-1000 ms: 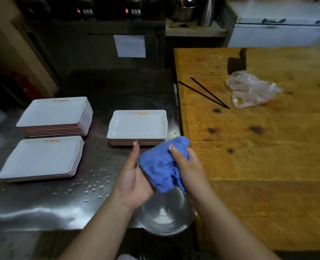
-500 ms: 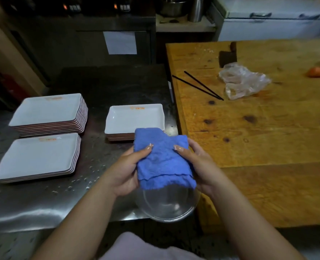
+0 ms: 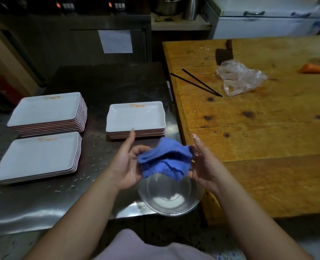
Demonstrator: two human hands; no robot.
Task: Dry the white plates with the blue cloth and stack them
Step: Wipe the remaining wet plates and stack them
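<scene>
Two stacks of white plates [image 3: 45, 109] sit at the steel counter's [image 3: 33, 207] left edge, a third [image 3: 135, 117] near its right edge. Your left hand [image 3: 126, 164] and right hand [image 3: 202, 162] both grip the bunched blue cloth [image 3: 164, 160] above a metal bowl [image 3: 169, 196].

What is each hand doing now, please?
Left hand: holds the blue cloth, fingers curled round its left end.
Right hand: holds the cloth's right end.
</scene>
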